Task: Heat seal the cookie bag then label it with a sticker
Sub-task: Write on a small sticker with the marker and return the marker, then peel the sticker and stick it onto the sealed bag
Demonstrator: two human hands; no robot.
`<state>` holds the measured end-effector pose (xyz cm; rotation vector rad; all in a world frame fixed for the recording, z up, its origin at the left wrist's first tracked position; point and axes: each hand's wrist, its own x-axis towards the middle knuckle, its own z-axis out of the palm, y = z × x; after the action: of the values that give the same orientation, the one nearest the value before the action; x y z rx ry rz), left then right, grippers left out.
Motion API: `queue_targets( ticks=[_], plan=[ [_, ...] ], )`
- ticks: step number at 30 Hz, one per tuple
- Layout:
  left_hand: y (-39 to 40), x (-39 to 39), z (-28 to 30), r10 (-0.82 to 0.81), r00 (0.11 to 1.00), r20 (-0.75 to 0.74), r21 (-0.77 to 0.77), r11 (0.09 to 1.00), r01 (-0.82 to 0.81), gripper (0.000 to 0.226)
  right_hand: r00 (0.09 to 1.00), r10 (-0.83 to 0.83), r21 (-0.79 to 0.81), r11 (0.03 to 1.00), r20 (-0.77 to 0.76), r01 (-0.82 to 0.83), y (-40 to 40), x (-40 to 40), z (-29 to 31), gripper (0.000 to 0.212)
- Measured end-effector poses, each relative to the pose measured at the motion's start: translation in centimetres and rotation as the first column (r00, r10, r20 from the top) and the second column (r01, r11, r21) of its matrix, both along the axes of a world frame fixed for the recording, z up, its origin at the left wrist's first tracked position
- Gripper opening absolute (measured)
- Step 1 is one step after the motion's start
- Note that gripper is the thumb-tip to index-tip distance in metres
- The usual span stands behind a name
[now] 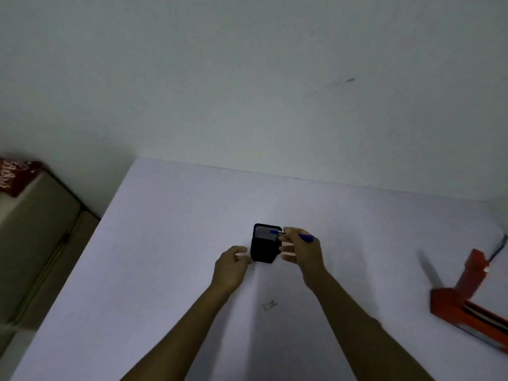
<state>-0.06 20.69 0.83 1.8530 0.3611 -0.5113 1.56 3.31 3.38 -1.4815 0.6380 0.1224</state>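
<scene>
A black mesh pen holder (264,244) stands on the white table (170,243) near its middle. My right hand (301,250) pinches a blue pen (305,237) whose tip lies over the holder's open top. My left hand (232,268) sits at the holder's lower left side with curled fingers touching its wall. An orange-red heat sealer (467,295) lies at the table's right edge with its arm raised. A small clear sticker with dark print (269,305) lies flat on the table between my forearms. No cookie bag is in view.
A dark cord (499,247) runs from the sealer toward the right edge. A beige sofa (35,229) with a red cushion (13,174) stands left of the table. A pale wall rises behind the table's far edge.
</scene>
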Motion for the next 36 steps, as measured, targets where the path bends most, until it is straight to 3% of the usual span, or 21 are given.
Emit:
queue_targets(
  ticks=[6,13,15,19,22,24,26,36],
  plan=[
    [0.0,0.5,-3.5,-0.037,0.985,-0.170,0.030,0.999,0.042,0.017,0.972,0.220,-0.298,0.925,-0.083,-0.234,0.9,2.1,-3.1,0.008],
    [-0.8,0.8,-4.4,-0.120,0.979,-0.164,0.020,0.992,0.125,0.016,0.924,0.361,-0.270,0.884,-0.126,-0.382,0.4,2.2,-3.3,0.033],
    [-0.9,0.7,-4.9,-0.127,0.977,-0.170,0.023,0.991,0.133,0.018,0.935,0.341,-0.340,0.872,-0.095,-0.353,-0.1,1.6,-3.5,0.035],
    [-1.2,0.7,-5.8,-0.144,0.970,-0.197,0.061,0.985,0.159,0.028,0.980,0.201,-0.596,0.785,-0.012,-0.168,-1.3,-1.8,-4.6,0.016],
    [-1.6,0.4,-6.5,-0.172,0.964,-0.201,0.096,0.976,0.194,0.027,0.902,0.402,-0.643,0.653,-0.154,-0.401,-2.5,-5.4,-7.4,0.016],
    [-2.1,-0.2,-6.9,-0.209,0.957,-0.203,0.136,0.961,0.239,0.024,0.775,0.545,-0.605,0.512,-0.320,-0.610,-3.0,-7.4,-9.3,0.029],
    [-2.6,-1.1,-7.5,-0.248,0.948,-0.201,0.189,0.939,0.286,0.026,0.679,0.607,-0.576,0.403,-0.413,-0.711,-3.1,-9.0,-10.6,0.040],
    [-4.0,-3.9,-9.3,-0.282,0.940,-0.191,0.346,0.877,0.333,0.026,0.614,0.621,-0.568,0.309,-0.487,-0.763,-2.0,-11.4,-12.3,0.052]
  ],
)
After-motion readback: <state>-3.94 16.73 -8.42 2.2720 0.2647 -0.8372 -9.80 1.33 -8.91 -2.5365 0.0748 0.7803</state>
